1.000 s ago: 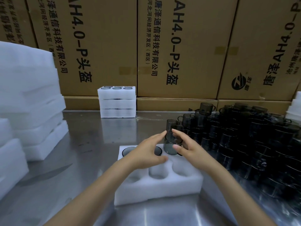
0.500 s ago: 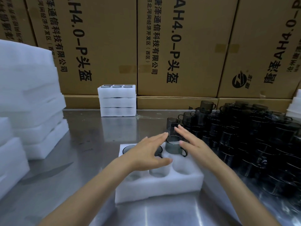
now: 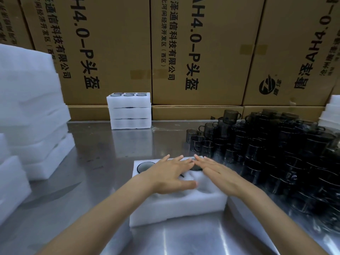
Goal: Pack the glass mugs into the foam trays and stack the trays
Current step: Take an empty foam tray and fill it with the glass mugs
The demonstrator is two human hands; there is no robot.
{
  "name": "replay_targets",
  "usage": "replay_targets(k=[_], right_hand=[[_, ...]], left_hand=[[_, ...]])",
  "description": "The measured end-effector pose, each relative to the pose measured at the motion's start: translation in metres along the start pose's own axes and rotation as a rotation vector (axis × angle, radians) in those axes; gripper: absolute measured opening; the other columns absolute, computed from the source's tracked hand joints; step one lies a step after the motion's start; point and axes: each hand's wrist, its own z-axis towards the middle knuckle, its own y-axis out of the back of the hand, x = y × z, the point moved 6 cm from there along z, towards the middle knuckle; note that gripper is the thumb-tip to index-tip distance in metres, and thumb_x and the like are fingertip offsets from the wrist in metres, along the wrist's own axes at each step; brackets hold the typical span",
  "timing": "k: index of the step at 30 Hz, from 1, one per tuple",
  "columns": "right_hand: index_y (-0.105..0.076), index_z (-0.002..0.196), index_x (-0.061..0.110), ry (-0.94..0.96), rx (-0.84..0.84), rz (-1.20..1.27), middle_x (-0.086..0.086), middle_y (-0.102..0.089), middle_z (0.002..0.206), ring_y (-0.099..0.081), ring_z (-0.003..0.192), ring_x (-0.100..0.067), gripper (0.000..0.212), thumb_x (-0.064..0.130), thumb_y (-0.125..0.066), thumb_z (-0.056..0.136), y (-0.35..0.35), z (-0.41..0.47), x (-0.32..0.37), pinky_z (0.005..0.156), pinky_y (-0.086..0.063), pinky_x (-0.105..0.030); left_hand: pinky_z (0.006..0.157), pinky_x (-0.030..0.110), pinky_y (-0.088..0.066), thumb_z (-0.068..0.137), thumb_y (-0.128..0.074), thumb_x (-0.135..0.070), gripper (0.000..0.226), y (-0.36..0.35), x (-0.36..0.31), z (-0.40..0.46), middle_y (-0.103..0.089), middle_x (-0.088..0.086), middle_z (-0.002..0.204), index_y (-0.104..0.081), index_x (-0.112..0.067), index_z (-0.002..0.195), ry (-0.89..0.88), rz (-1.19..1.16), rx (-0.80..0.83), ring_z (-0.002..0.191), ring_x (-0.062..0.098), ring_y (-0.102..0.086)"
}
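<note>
1. Both my hands, left hand and right hand, lie flat with straight fingers on the foam tray, pressing mugs into its far row.
2. Its near pockets look unfilled.
3. Right of the tray, a heap of loose mugs waits.
4. Beyond the tray, three packed trays stand stacked.

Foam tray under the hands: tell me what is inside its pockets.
The foam tray shows one mug rim in its far-left pocket. Another dark rim peeks out between the left hand and right hand. The hands cover the remaining pockets.
</note>
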Motion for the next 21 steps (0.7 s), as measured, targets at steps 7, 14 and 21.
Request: replay_targets(k=[7, 14, 21], right_hand=[[-0.043, 0.14, 0.033, -0.012, -0.206, 0.139, 0.018, -0.037, 0.147, -0.022, 0.138, 0.001, 0.039, 0.033, -0.037, 0.101, 0.014, 0.0, 0.0, 0.113, -0.017, -0.025], [-0.06, 0.121, 0.022, -0.266, -0.919, -0.207, -0.001, -0.065, 0.113, -0.057, 0.095, -0.019, 0.029, 0.027, -0.053, 0.093, 0.148, -0.041, -0.055, 0.062, -0.046, -0.027], [-0.056, 0.12, 0.011, -0.765, -0.675, -0.511, -0.013, -0.063, 0.111, -0.05, 0.111, -0.034, 0.034, 0.034, -0.052, 0.094, 0.18, -0.042, -0.113, 0.087, -0.042, -0.043]], left_hand=[[0.118, 0.037, 0.004, 0.096, -0.025, -0.058, 0.064, -0.002, 0.004, -0.005, -0.007, -0.015, 0.159, -0.014, -0.028, 0.152, 0.084, -0.124, -0.068, 0.145, 0.002, 0.001], [0.095, 0.011, -0.031, 0.097, -0.043, -0.038, 0.024, 0.018, 0.102, -0.081, -0.058, -0.018, 0.122, -0.06, -0.037, 0.114, 0.343, -0.854, -0.881, 0.118, -0.006, -0.048], [0.1, 0.029, -0.036, 0.101, -0.039, -0.013, 0.027, -0.017, 0.138, -0.094, -0.065, 0.006, 0.114, -0.063, -0.013, 0.112, 0.412, -0.997, -0.993, 0.114, 0.021, -0.057]])
